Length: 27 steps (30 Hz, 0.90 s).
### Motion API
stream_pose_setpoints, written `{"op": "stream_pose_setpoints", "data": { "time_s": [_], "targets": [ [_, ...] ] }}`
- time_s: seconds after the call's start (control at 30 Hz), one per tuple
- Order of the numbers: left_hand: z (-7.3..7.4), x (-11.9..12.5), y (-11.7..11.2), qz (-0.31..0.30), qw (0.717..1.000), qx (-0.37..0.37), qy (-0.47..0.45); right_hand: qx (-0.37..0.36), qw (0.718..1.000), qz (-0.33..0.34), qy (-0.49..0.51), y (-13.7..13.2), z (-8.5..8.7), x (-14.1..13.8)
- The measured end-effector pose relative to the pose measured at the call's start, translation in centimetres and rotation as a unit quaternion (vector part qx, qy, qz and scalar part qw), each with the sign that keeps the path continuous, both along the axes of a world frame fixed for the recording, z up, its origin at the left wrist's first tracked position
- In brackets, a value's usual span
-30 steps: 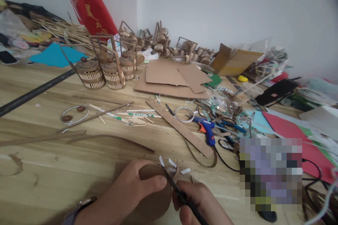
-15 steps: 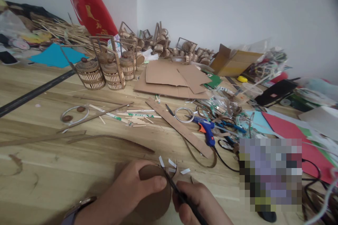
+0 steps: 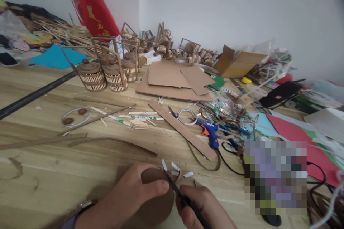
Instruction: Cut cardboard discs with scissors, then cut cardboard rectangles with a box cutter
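At the bottom centre, my left hand (image 3: 134,189) grips a round brown cardboard piece (image 3: 161,207), with the thumb lying across its top. My right hand (image 3: 197,202) is closed around a slim black pointed tool (image 3: 176,188), its exact kind not clear. The tool's tip meets the far right edge of the cardboard, close to my left thumb. Several small white paper strips (image 3: 175,165) and a thin curled brown sliver (image 3: 179,172) lie just beyond the tip. The lower part of the cardboard piece is partly hidden by my left hand.
Ahead lie a long cardboard strip (image 3: 182,128), a blue glue gun (image 3: 212,136) and a white ring (image 3: 187,117). Flat cardboard sheets (image 3: 169,77) sit farther back. Small lidded baskets (image 3: 92,75) stand at the left. Coloured paper (image 3: 287,139) and a cable spread on the right.
Almost nothing differs. Both hands, the cardboard piece and the black tool hold practically the same positions.
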<state>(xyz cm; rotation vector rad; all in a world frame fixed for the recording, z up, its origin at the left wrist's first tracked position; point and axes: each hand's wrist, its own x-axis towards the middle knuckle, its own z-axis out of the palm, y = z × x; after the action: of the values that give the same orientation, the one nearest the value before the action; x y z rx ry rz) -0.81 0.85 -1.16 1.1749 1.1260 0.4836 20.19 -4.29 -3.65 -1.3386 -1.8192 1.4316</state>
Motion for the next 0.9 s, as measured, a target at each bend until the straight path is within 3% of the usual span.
{"op": "stream_pose_setpoints", "data": {
  "time_s": [0.33, 0.7, 0.9],
  "targets": [
    [0.3, -0.2, 0.0, -0.01, 0.999, 0.004, 0.032, 0.033, 0.999, 0.004, -0.011, 0.0, 1.7, -0.5],
    [0.4, -0.5, 0.0, -0.006, 0.999, -0.002, 0.053, 0.014, 0.999, 0.035, -0.019, 0.1, 0.5, 0.1],
    [0.5, -0.7, 0.1, 0.002, 0.997, -0.002, 0.073, 0.02, 0.999, 0.019, -0.032, 0.0, 0.6, 0.2]
  ]
}}
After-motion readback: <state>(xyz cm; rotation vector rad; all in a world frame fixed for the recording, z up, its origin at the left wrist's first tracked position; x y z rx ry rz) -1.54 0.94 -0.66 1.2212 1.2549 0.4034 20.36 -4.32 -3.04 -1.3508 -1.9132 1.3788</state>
